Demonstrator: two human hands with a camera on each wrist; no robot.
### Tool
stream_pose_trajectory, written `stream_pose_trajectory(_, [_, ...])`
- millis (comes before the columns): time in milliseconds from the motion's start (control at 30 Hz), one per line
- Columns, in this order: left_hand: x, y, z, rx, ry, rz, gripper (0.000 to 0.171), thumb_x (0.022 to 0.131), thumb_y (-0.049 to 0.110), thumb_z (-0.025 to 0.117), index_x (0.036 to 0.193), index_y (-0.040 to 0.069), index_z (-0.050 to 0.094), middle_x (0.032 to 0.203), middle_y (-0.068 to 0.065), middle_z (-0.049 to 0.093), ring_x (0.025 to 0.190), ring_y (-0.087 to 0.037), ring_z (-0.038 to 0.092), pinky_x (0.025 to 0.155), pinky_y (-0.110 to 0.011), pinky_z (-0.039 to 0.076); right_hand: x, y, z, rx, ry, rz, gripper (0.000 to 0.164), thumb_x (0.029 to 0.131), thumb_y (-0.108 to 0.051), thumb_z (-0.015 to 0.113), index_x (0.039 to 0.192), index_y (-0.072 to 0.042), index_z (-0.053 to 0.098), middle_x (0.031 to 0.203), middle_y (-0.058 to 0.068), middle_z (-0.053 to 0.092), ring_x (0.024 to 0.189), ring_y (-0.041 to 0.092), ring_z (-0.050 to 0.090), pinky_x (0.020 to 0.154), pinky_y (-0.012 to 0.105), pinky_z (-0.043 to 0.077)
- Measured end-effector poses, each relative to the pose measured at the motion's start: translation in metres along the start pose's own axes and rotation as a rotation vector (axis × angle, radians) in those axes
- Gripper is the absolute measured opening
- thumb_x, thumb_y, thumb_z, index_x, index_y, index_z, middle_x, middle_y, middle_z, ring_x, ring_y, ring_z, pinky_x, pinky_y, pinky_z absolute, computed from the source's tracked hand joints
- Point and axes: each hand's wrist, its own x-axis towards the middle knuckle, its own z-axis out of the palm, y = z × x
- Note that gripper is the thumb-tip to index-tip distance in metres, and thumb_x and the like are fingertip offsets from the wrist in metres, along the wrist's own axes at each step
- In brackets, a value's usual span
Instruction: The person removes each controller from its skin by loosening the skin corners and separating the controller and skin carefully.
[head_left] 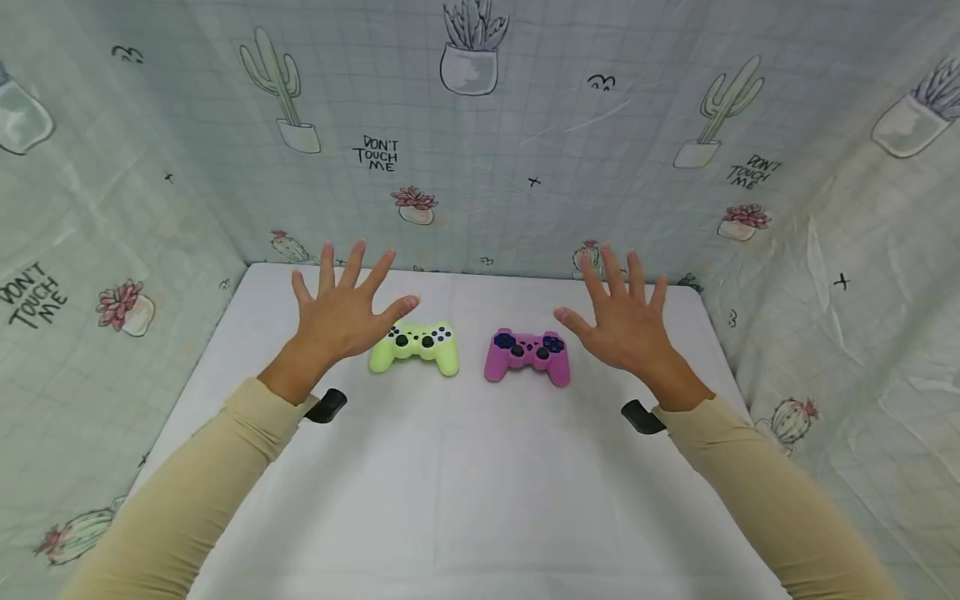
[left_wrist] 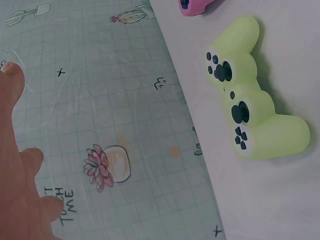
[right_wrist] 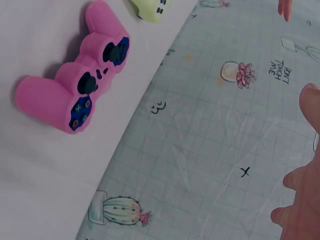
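Two game controllers lie side by side on a white table. The yellow-green game controller (head_left: 414, 345) has black sticks and white button areas; the pink game controller (head_left: 528, 355) has dark blue button areas. My left hand (head_left: 334, 320) is held above the table, fingers spread, its thumb overlapping the yellow-green controller's upper left corner in the head view. To the right of the pink controller, my right hand (head_left: 624, 327) is likewise raised with fingers spread. Both hands hold nothing. The left wrist view shows the yellow-green controller (left_wrist: 250, 100) whole, and the right wrist view the pink controller (right_wrist: 75, 75).
The white table (head_left: 450, 500) ends at a back edge against a hanging cloth (head_left: 480, 142) printed with cacti, succulents and words. The same cloth closes off the left and right sides. A small black device (head_left: 327, 406) sits at the left wrist, another black device (head_left: 642, 417) at the right.
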Motion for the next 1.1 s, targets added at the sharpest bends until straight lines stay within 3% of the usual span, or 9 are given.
stream_pose_trajectory(500, [-0.007,-0.008,0.013,0.012,0.007,-0.010,0.093,0.093,0.087,0.028,0.168,0.037,0.006,0.178,-0.008,-0.008,0.160,-0.048,-0.020,0.115,-0.083,-0.013,0.003,-0.020,0.022,0.000,-0.025,-0.026,0.095,0.099,-0.070,0.046,0.169,-0.021,0.005,0.178,0.010,-0.008,0.162,0.046,-0.013,0.119,0.079,-0.012])
stream_pose_trajectory(833, [-0.002,-0.010,0.022,0.008,0.003,-0.013,0.095,0.092,0.089,0.025,0.168,0.036,0.004,0.177,-0.009,-0.009,0.158,-0.046,-0.024,0.116,-0.081,-0.015,0.010,-0.022,0.028,0.000,-0.039,-0.028,0.095,0.099,-0.072,0.044,0.169,-0.024,0.001,0.178,0.008,-0.009,0.162,0.044,-0.016,0.119,0.078,-0.013])
stream_pose_trajectory(1100, [0.001,-0.011,0.026,0.025,0.027,-0.009,0.094,0.093,0.087,0.028,0.168,0.035,0.007,0.177,-0.009,-0.007,0.160,-0.048,-0.017,0.117,-0.080,-0.014,0.014,-0.025,0.035,0.001,-0.039,-0.038,0.098,0.099,-0.074,0.042,0.169,-0.021,0.000,0.178,0.008,-0.010,0.162,0.044,-0.016,0.120,0.079,-0.010])
